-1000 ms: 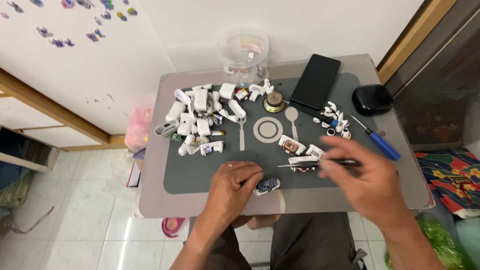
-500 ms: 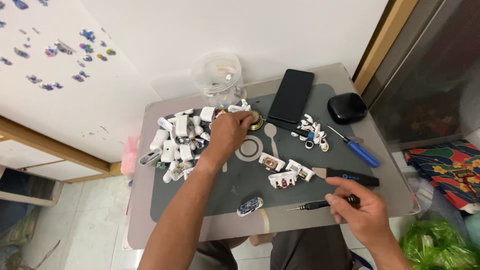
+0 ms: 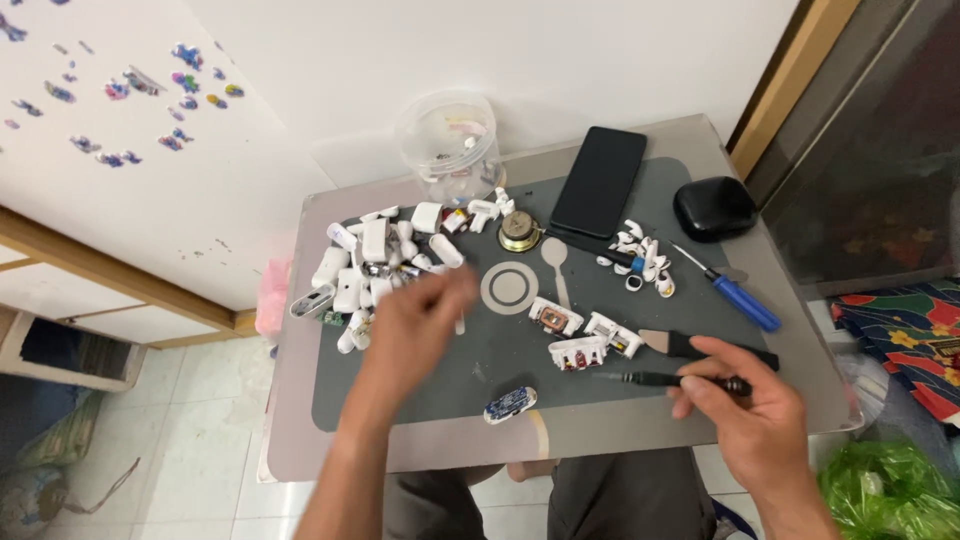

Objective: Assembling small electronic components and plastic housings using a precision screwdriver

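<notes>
The right hand [image 3: 755, 420] is gripping a thin black precision screwdriver [image 3: 665, 379], its thumb and fingertips closing around the handle end while the shaft is pointing away from the fingers toward three opened white charging-case pieces [image 3: 585, 338] lying just beyond the tip. Just above the knuckles a black-handled scraper tool [image 3: 705, 346] is resting on the dark grey work mat [image 3: 420, 395], and farther out from the fingers a blue-handled screwdriver [image 3: 738, 296] is lying near a cluster of white earbuds [image 3: 640, 256].

The left hand [image 3: 415, 325] is blurring in motion over the mat; its fingers are curling loosely, and whether they are pinching anything cannot be told. Just beyond those fingertips a heap of white earbud cases and parts [image 3: 375, 262] is spreading out. Below the wrist, nearer the person, a small blue circuit board [image 3: 510, 404] is sitting on the mat.

Farther off, a black smartphone [image 3: 598, 181], a black earbud case [image 3: 714, 208], a small brass-coloured round part [image 3: 519, 232] and a clear plastic tub [image 3: 448, 145] are standing on the table [image 3: 300, 440].
</notes>
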